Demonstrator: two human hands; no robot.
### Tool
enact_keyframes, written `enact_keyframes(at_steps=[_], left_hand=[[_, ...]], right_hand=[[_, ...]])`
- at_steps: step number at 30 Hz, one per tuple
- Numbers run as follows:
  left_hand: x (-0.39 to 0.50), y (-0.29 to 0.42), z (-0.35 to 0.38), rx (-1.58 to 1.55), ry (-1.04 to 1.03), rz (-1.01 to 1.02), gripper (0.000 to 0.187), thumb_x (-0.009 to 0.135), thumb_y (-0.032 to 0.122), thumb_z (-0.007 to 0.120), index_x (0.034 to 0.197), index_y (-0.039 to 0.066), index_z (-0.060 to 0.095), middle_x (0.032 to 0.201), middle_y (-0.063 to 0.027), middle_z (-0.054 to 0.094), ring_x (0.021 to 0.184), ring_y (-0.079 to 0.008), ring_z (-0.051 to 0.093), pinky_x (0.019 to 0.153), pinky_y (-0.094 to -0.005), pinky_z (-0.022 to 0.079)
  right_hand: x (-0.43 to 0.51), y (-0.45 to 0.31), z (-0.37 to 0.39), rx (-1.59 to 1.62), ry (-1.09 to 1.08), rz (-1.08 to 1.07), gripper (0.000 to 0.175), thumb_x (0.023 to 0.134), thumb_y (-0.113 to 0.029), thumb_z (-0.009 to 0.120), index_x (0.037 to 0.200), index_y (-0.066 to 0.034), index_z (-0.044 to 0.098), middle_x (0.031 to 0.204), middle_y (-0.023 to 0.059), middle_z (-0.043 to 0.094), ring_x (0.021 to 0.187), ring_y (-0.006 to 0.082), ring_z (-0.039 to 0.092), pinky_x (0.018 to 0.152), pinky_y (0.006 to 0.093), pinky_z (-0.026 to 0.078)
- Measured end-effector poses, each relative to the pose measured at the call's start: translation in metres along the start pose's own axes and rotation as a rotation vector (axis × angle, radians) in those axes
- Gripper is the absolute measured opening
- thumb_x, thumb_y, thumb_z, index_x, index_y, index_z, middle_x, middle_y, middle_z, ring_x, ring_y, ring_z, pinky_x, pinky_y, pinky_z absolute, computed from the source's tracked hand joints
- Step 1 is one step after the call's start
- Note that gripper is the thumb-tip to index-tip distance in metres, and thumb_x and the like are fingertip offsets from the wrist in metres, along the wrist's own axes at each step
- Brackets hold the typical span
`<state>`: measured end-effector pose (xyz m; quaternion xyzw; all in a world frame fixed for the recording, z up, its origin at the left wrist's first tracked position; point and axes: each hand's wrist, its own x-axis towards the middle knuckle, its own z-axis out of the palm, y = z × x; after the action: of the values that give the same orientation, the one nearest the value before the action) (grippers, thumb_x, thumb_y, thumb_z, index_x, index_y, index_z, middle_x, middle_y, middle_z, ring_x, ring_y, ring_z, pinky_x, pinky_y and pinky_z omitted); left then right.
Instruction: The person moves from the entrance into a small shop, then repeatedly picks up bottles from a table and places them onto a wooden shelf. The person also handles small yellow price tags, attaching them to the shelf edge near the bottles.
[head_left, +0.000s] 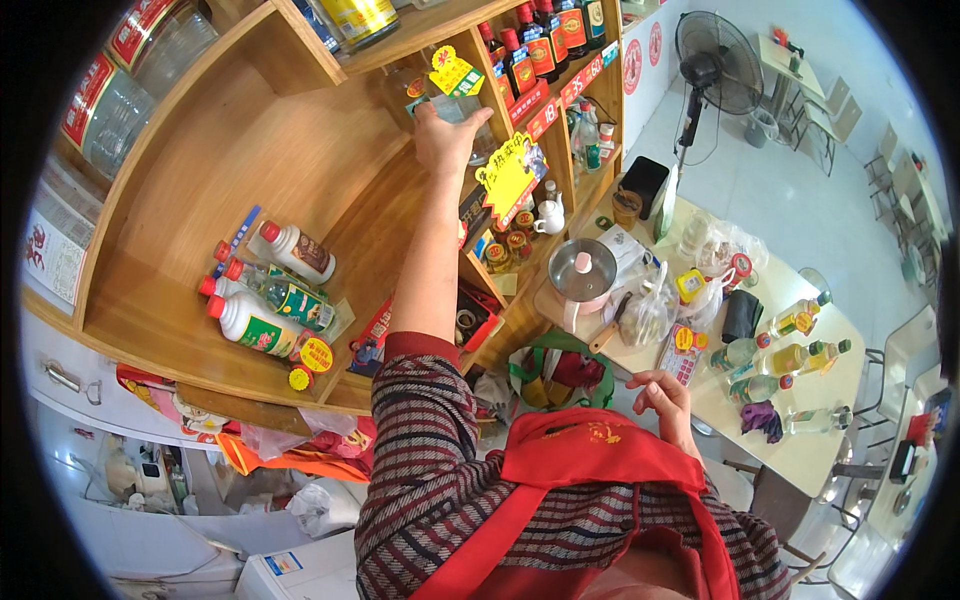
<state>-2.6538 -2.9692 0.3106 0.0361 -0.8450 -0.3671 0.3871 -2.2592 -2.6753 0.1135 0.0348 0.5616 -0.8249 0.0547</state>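
Observation:
My left hand (444, 139) is raised into the upper part of a wooden shelf unit (187, 150), at a clear glass bottle (480, 144) with a yellow tag (454, 73) above it. Its thumb is spread and its fingertips are partly hidden, so the grip cannot be told. My right hand (664, 401) is held in front of the red apron (600, 450), near the table's edge, fingers loosely bent, holding nothing. Lower on the shelf, left of my arm, stand several white and clear bottles (259, 322) with red caps.
On the right, a table (825, 360) bears a lidded pot (583, 270), plastic bags (649, 315), a calculator (681, 356) and several bottles (787, 358). A green bag (536, 375) lies below the shelf. Red-capped dark bottles (536, 49) line the upper shelf. A standing fan (701, 71) is beyond.

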Motion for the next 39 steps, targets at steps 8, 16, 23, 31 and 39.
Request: enact_keyframes(at_steps=[8,16,23,31,39], left_hand=[[0.000,0.005,-0.005,0.036,-0.043,-0.017,0.086,0.058,0.050,0.094,0.116,0.000,0.054,0.113,-0.0196,0.068,0.105,-0.0363,0.067,0.085,-0.0479,0.054],[0.003,-0.007,-0.002,-0.019,-0.056,0.043,0.084,0.060,0.053,0.092,0.115,0.000,0.055,0.112,-0.0197,0.068,0.104,-0.0365,0.067,0.084,-0.0485,0.055],[0.018,-0.028,-0.011,-0.210,-0.186,0.103,0.071,0.073,0.053,0.086,0.112,-0.001,0.061,0.097,-0.0146,0.074,0.090,-0.0272,0.072,0.079,-0.0397,0.056],[0.044,-0.047,-0.017,-0.367,-0.511,0.026,0.052,0.085,0.035,0.082,0.118,0.002,0.059,0.106,-0.0068,0.066,0.087,-0.0109,0.062,0.074,-0.0288,0.051],[0.028,-0.028,-0.005,-0.463,-0.293,0.180,0.071,0.067,0.041,0.093,0.118,0.003,0.060,0.114,-0.0122,0.068,0.102,-0.0240,0.066,0.087,-0.0369,0.054]], right_hand=[[0.000,-0.003,0.008,-0.048,-0.078,0.007,0.027,0.100,-0.018,0.060,0.117,0.0035,0.065,0.109,0.0120,0.070,0.080,0.0127,0.062,0.074,0.0288,0.053],[-0.001,-0.005,0.011,-0.069,-0.080,0.053,0.032,0.100,-0.022,0.061,0.119,0.0034,0.064,0.108,0.0104,0.070,0.083,0.0120,0.061,0.078,0.0288,0.052],[0.000,-0.002,0.012,-0.039,-0.060,0.078,0.031,0.100,-0.021,0.060,0.119,0.0030,0.064,0.108,0.0098,0.069,0.083,0.0115,0.060,0.078,0.0283,0.051],[0.005,-0.001,0.018,-0.056,-0.108,0.077,0.030,0.100,-0.021,0.062,0.119,0.0025,0.064,0.110,0.0098,0.069,0.083,0.0118,0.060,0.078,0.0284,0.051],[0.004,0.006,0.013,0.024,-0.079,0.058,0.031,0.099,-0.021,0.063,0.119,0.0022,0.065,0.110,0.0103,0.070,0.082,0.0122,0.060,0.077,0.0283,0.051]])
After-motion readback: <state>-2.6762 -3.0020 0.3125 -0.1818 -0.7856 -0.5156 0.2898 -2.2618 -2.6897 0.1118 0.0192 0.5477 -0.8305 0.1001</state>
